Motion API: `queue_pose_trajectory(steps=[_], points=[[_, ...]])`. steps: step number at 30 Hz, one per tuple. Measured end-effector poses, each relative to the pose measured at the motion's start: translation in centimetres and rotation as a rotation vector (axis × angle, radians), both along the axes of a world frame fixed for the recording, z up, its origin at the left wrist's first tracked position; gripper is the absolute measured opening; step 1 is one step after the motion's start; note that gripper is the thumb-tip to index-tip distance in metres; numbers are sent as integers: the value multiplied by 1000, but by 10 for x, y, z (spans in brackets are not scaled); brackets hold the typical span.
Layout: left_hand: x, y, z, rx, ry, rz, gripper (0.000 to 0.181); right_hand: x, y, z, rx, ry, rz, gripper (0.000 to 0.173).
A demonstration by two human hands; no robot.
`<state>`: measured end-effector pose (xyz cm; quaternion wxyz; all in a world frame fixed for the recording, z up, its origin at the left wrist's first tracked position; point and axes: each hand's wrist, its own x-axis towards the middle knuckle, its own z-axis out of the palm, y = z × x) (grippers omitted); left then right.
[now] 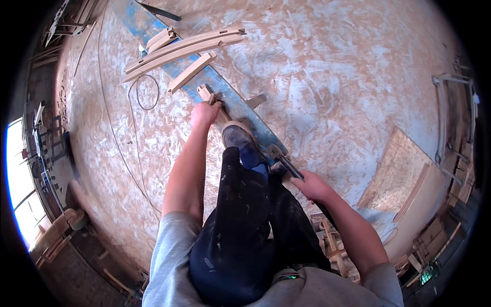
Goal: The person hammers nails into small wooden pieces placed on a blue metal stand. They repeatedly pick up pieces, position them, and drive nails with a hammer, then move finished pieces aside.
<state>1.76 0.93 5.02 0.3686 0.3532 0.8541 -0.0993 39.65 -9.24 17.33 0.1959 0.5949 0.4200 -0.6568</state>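
My left hand [206,113] is closed around a small wooden piece [212,99] against a notched wooden rail [203,92], which lies on a blue-painted plank bench [230,90]. My shoe [239,139] stands on the bench over the rail's near part. My right hand [312,186] grips the dark handle of a hammer [293,168], whose head [274,151] is by the bench's near end. Beyond my left hand a short wooden bar [191,72] lies across the bench. Farther off are two curved wooden pieces [180,50] with mortises and a short stack of wooden parts [159,39].
A thin cable [111,122] loops over the floor on the left. On the right lies a worn board [395,172] with thin strips [412,192] beside it. Metal frames [441,115] and timber stand along the right edge; machinery [50,153] stands at the left.
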Motion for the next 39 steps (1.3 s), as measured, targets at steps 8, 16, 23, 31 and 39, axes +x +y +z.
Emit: queue_pose_trajectory(steps=[8, 16, 23, 31, 39], points=[[18, -25, -9, -83, -308, 95, 62, 1, -10, -8, 31, 27, -14, 35], [-25, -18, -8, 161, -170, -35, 90, -7, -6, -6, 2, -14, -19, 33], [-27, 29, 93, 873, -355, 300, 50, -4, -1, 2, -39, -92, 14, 37], [-22, 24, 73, 921, -692, 518, 35, -16, 18, 6, -107, -136, 44, 37], [-25, 21, 61, 838, -720, 511, 9, -17, 32, 11, -168, -152, 13, 35]])
